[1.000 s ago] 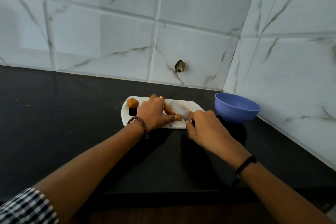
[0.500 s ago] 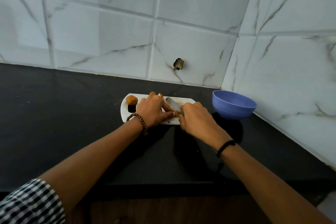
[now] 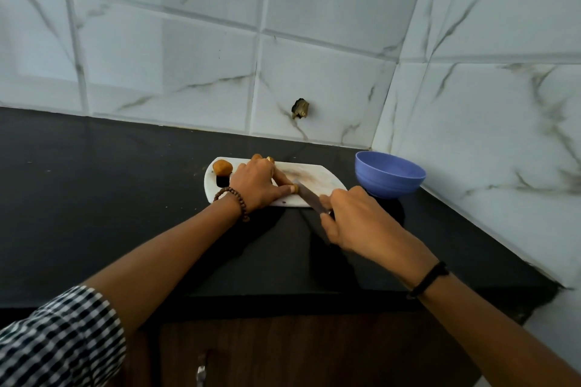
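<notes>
Orange piece (image 3: 294, 189) pinched on board (image 3: 325, 178) by L hand (image 3: 254, 183) to steady it, R hand (image 3: 358, 223) gripping knife (image 3: 309, 198) w/ blade at its end.

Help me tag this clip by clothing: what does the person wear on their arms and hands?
The left hand has what looks like a gold-coloured ring on one finger, a brown beaded bracelet at the wrist and a black-and-white checked sleeve further up the arm. The right hand has a thin black band at the wrist; no sleeve shows there.
</notes>
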### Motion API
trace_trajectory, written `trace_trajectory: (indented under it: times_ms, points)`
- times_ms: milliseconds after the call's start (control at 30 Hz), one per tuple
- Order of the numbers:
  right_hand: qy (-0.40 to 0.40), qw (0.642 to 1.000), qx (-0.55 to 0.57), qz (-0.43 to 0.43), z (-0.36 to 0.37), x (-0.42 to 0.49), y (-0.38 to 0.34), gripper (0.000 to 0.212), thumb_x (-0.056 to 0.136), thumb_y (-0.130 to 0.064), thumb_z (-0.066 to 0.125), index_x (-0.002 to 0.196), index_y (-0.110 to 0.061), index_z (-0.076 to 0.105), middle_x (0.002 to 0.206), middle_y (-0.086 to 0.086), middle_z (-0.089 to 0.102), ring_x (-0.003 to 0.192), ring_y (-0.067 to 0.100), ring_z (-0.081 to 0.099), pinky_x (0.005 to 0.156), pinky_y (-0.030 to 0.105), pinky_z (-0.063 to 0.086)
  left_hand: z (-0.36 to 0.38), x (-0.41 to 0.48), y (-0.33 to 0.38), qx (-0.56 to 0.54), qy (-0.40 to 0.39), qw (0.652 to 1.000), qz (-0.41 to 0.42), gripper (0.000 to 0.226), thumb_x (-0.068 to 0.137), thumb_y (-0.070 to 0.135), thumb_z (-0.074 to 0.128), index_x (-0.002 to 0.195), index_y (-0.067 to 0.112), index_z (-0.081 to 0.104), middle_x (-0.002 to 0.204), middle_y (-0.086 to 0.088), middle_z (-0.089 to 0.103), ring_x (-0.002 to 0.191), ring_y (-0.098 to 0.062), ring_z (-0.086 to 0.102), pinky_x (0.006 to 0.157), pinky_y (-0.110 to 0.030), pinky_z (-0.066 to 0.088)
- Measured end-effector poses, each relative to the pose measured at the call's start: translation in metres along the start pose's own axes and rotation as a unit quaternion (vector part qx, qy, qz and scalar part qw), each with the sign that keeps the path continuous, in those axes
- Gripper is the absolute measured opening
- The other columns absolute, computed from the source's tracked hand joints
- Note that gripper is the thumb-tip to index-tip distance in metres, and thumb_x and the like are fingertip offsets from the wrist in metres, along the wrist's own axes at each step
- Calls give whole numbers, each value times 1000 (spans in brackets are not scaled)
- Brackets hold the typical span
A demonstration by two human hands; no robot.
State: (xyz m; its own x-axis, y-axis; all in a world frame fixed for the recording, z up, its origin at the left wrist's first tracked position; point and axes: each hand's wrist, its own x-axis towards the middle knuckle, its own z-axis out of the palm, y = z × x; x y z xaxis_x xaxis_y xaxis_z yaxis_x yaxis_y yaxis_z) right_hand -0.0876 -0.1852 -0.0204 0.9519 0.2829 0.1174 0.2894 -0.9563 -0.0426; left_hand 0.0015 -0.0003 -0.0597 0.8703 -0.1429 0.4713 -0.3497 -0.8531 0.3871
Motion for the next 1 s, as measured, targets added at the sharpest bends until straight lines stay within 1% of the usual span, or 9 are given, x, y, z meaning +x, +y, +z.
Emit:
trace_trajectory:
  times_ms: [67,133,300,500,567,667,800,933,1000]
  points:
    - [-11,1000,7,1,-8,-7,4,18,99,-27,56,108,-12,62,99,8,59,84,23,64,80,43,58,-1,0,1,4,-2,1000,2,23,83,52,67,95,35,77,78,14,42,87,-9,48,81,-38,51]
    - [-29,999,19,-2,-23,-14,8,21,98,-24,58,113,-14,67,98,8,64,81,21,64,77,38,59,-1,0,1,4,-3,1000,1,23,83,51,67,95,35,77,84,10,46,88,-9,49,81,-38,52]
    - [-23,995,90,23,-48,-17,22,26,96,-33,60,119,-24,67,78,-2,62,50,7,56,53,27,52,0,1,-1,-4,-32,999,5,29,86,49,65,107,31,73,101,4,65,99,-14,54,83,-38,51]
    - [25,977,198,70,-24,8,30,17,95,-27,66,102,-11,64,70,2,61,47,7,50,44,20,37,4,7,3,-27,-81,995,55,36,98,10,49,131,19,60,130,4,61,123,-14,50,109,-29,30]
    - [31,963,257,80,-15,20,28,16,94,-25,68,102,-12,64,68,5,62,41,8,48,38,20,35,5,8,2,-43,-101,992,59,36,97,9,50,130,20,61,129,7,63,123,-10,50,109,-23,28]
    - [43,943,318,89,-6,39,23,17,91,-21,69,102,-10,63,69,8,62,36,10,44,33,19,31,3,8,4,-44,-105,991,64,32,98,14,53,127,20,63,125,11,64,105,-1,41,95,-12,22]
    - [57,928,354,100,1,57,17,19,90,-15,68,105,-4,63,68,10,63,36,12,42,32,18,29,4,12,-1,-45,-89,992,78,29,95,19,59,122,19,67,126,7,64,113,-8,53,100,-20,31]
    - [63,930,348,101,9,65,18,16,89,-14,68,103,-7,64,73,11,67,37,11,45,33,18,32,7,16,-5,-31,-61,994,79,28,89,37,66,113,24,71,110,11,70,93,-4,54,100,-32,35]
    - [69,932,341,98,13,70,19,15,88,-12,71,101,-9,65,80,12,70,40,11,49,34,19,35,6,16,-5,-48,-50,995,65,29,87,38,68,111,22,72,106,9,71,89,-5,53,96,-29,35]
